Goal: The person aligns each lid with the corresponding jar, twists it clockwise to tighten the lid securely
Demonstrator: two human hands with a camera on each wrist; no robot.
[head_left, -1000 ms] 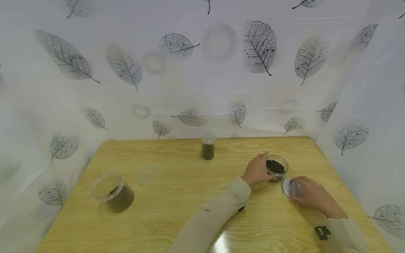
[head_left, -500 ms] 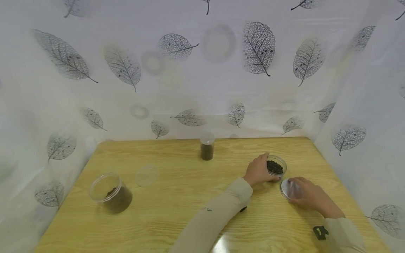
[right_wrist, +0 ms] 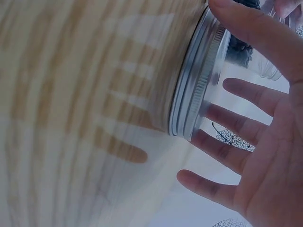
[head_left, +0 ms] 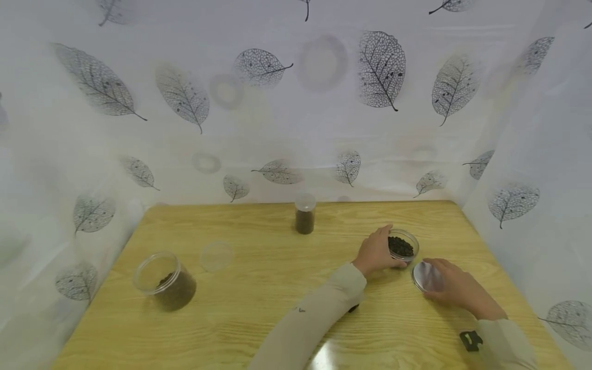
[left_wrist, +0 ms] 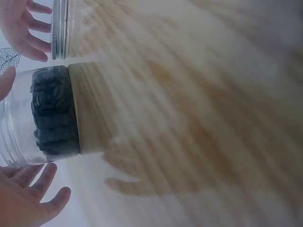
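Observation:
In the head view my left hand (head_left: 373, 252) grips a clear jar (left_wrist: 20, 106) at the right of the table, its thumb and fingers on either side. Dark beans (head_left: 400, 246), which look like coffee beans, fill part of this lidless jar. Just nearer lies a silver screw lid (head_left: 426, 276) with a ribbed edge, flat side up. My right hand (head_left: 455, 285) holds the lid across its rim: the right wrist view has the thumb (right_wrist: 236, 14) at one edge and fingertips at the opposite edge. The palm hides part of the lid in the head view.
A larger open jar (head_left: 176, 290) with dark contents stands at the left, beside a flat translucent disc (head_left: 216, 256). Near the back edge is a small capped jar (head_left: 304, 221) of dark contents. White leaf-printed sheeting (head_left: 319, 118) walls in the wooden table (head_left: 259, 308).
The jar of beans and my left hand have shifted slightly toward the near side. My right hand stays at the lid. The head view sways a little.

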